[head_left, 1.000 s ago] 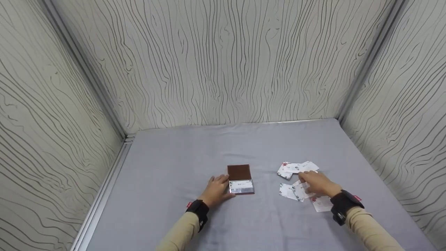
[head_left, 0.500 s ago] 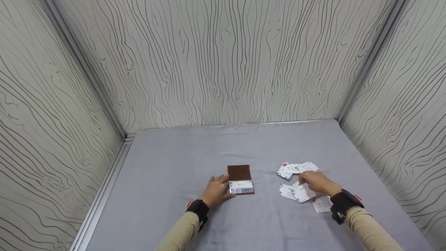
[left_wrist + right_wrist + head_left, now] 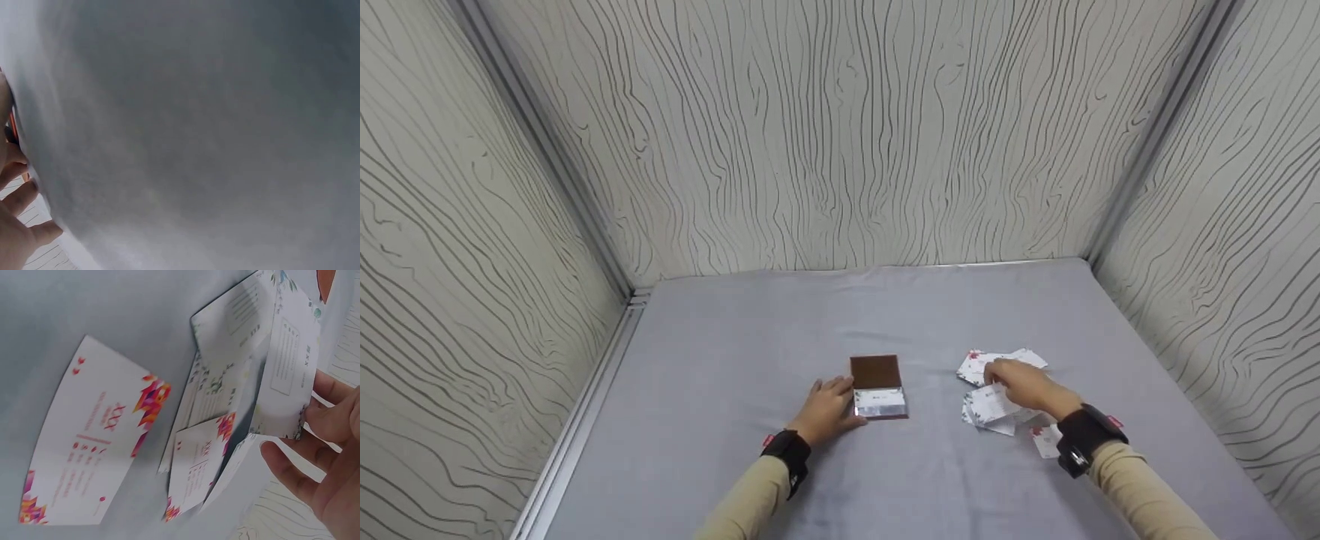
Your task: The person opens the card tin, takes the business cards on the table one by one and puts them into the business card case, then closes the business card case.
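Observation:
A brown business card holder lies unfolded on the cloth, with white floral cards in its lower half. My left hand rests at its left side, fingertips at the edge and thumb near the lower corner. In the left wrist view only the fingers show at the left border. My right hand pinches a white business card with a leafy border by one end, tilted above other cards. Beneath it lie loose floral cards and a small-looking card with orange and purple corners.
A separate card with red and purple corners lies closest to the right wrist. Behind the right hand, several fanned cards overlap. Grey cloth covers the table, and wood-grain patterned panels stand on three sides.
My right hand has lifted a business card and shifted left with it over the neighbouring loose cards. The left hand and the card holder stay where they were.

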`<state>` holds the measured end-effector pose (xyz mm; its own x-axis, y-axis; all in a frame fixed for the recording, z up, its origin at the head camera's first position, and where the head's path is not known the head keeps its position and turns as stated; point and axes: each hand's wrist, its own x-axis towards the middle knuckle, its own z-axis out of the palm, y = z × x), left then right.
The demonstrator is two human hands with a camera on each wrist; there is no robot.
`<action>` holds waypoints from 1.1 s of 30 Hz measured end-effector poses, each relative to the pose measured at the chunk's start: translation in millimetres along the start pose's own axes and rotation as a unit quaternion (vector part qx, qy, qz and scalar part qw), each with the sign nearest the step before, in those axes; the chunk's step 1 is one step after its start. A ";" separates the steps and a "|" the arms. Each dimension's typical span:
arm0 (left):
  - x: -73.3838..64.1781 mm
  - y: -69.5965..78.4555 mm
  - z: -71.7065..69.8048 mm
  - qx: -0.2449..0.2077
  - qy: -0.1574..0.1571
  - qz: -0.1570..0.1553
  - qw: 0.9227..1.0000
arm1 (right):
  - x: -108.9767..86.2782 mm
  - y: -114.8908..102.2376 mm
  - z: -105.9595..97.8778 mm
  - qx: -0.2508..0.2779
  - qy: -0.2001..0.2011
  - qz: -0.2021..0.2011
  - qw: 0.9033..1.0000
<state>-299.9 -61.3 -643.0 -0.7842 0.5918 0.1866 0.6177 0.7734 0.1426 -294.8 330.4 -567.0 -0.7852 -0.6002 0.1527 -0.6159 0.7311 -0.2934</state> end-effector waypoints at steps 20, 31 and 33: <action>0.4 -1.7 2.5 -0.011 0.000 -0.005 1.000 | 43.9 -32.5 13.6 -0.005 0.040 -0.013 0.999; 0.8 -2.5 1.8 -0.022 0.003 0.005 1.000 | 69.3 -52.9 24.4 -0.008 0.059 -0.039 0.997; 1.1 -1.9 1.4 -0.024 -0.001 0.002 1.000 | 71.6 -55.7 26.3 -0.010 0.061 -0.043 0.997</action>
<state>-302.0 -61.8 -644.4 -0.7812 0.5960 0.1859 0.6237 0.7587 0.1881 -315.0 238.2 -564.6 -0.7313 -0.6172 0.2903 -0.6808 0.6863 -0.2558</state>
